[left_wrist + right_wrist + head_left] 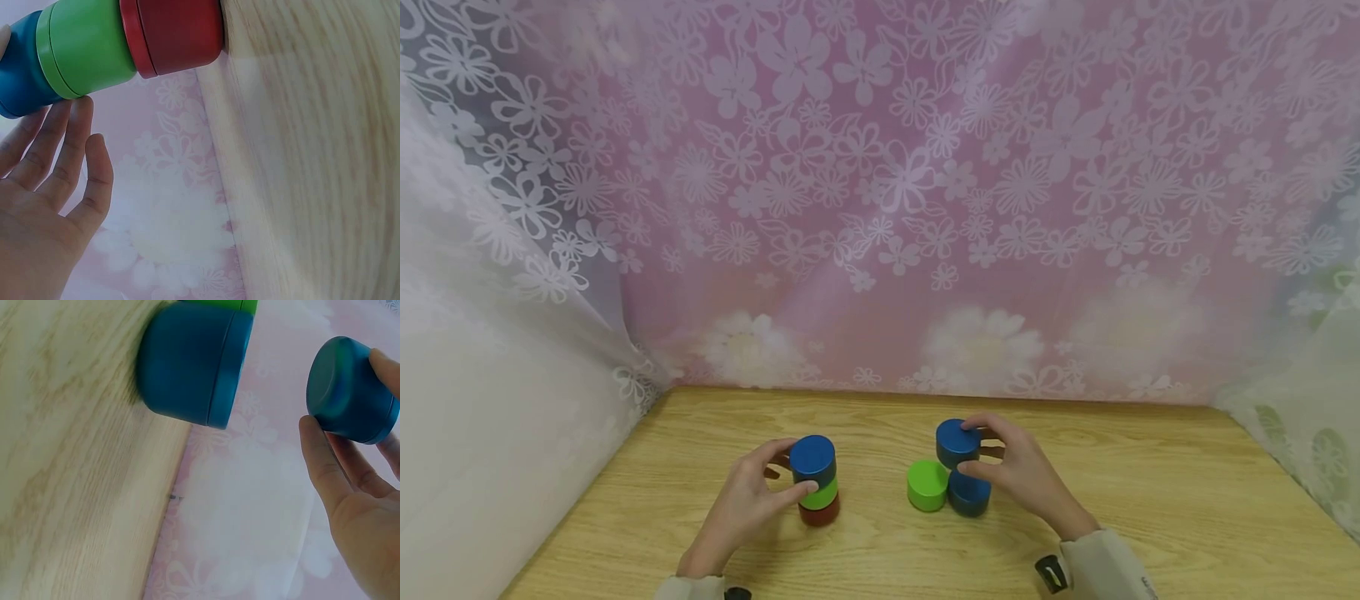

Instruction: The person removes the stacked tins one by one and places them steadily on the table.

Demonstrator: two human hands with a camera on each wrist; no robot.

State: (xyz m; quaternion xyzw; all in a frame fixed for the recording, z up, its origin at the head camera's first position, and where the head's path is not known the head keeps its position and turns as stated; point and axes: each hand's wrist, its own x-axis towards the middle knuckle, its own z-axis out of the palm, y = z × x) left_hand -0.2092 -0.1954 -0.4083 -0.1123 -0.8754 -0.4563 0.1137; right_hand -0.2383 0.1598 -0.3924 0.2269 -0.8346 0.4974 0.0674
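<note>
On the left stands a stack of round lidded tins: a red tin (181, 34) at the bottom, a green tin (87, 47) in the middle and a blue tin (812, 457) on top. My left hand (747, 500) holds the top blue tin between thumb and fingers; some fingertips reach the green tin's edge. My right hand (1028, 473) pinches another blue tin (350, 390), raised off the table. Below it, a second blue tin (190, 362) sits on the table, touching or very near a green tin (927, 486) to its left.
The wood-grain table (880, 558) bears all the standing tins. A pink flowered curtain (880, 208) hangs along its back edge, and pale sheets (490, 375) hang at the sides. A dark clip-like piece (1051, 574) is at the right sleeve.
</note>
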